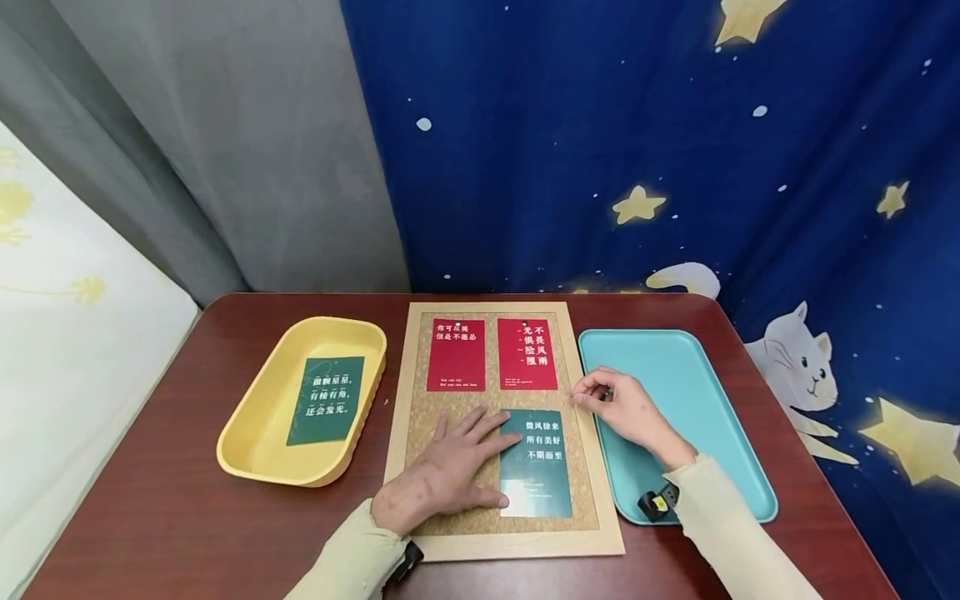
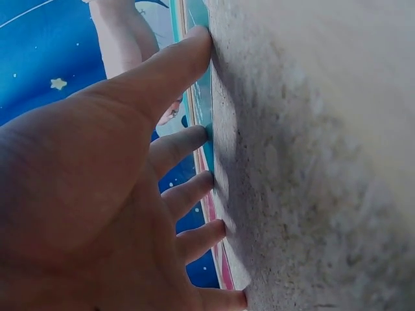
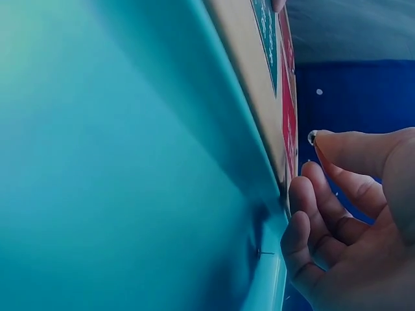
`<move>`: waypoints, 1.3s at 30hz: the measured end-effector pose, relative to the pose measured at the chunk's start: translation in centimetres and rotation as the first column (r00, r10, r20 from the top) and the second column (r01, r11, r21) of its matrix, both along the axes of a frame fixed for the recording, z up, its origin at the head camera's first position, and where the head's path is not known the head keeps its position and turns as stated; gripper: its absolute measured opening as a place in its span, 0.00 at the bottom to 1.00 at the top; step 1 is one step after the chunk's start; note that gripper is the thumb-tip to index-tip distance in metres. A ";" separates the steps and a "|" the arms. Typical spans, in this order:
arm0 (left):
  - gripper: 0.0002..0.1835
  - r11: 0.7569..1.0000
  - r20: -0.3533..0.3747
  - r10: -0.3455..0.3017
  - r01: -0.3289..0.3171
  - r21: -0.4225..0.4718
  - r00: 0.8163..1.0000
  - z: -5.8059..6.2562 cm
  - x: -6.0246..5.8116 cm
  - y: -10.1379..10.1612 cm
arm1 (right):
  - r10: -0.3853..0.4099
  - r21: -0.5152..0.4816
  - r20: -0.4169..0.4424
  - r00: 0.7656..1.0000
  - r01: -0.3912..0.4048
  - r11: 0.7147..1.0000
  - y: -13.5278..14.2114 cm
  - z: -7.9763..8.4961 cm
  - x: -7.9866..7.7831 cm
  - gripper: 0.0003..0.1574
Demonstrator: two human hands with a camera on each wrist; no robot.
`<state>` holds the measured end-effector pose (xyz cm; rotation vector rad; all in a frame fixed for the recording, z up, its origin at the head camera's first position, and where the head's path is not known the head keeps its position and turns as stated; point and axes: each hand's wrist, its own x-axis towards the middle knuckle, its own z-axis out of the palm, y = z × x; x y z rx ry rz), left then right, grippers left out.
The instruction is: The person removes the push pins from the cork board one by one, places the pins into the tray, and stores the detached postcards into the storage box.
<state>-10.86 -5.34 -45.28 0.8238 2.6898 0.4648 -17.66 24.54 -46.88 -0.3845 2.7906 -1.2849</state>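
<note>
My left hand (image 1: 457, 467) lies spread on the cork board (image 1: 450, 404), its thumb and index fingertip on the left edge of a green card (image 1: 536, 475) with white writing. In the left wrist view the fingertips (image 2: 200, 133) press along the board's surface. My right hand (image 1: 618, 408) is over the board's right frame, beside the blue tray. Between thumb and index finger it pinches a small pushpin (image 3: 312, 137) with a shiny head. Two red cards, the left one (image 1: 456, 358) and the right one (image 1: 527, 358), are fixed at the top of the board with pins.
A yellow tray (image 1: 232, 454) with another green card (image 1: 326, 400) in it stands left of the board. To the right is the blue tray (image 1: 690, 375), with a pin (image 3: 266, 253) near its edge in the right wrist view. Curtains hang behind the brown table (image 1: 150, 492).
</note>
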 end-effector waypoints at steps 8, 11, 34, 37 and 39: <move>0.45 1.000 0.013 0.001 -0.001 0.003 1.000 -0.5 0.4 -0.1 | -0.019 0.007 0.012 1.000 0.019 1.000 0.3 -1.0 0.3 0.05; 0.45 1.000 0.014 0.000 0.000 0.003 1.000 -0.2 0.2 -0.1 | -0.029 0.006 0.003 1.000 0.029 1.000 0.5 -0.8 0.1 0.04; 0.45 1.000 0.010 -0.004 0.004 0.018 1.000 0.1 -0.2 -0.1 | -0.132 0.050 -0.047 0.990 0.134 0.990 2.3 -0.5 0.2 0.03; 0.45 1.000 0.018 -0.001 0.001 0.018 1.000 0.0 -0.2 -0.1 | -0.147 0.058 -0.041 0.988 0.149 0.987 2.5 -0.4 0.3 0.02; 0.45 1.000 0.024 0.002 -0.002 0.019 1.000 0.0 -0.2 -0.1 | -0.157 0.065 -0.036 0.987 0.159 0.985 2.6 -0.4 0.2 0.02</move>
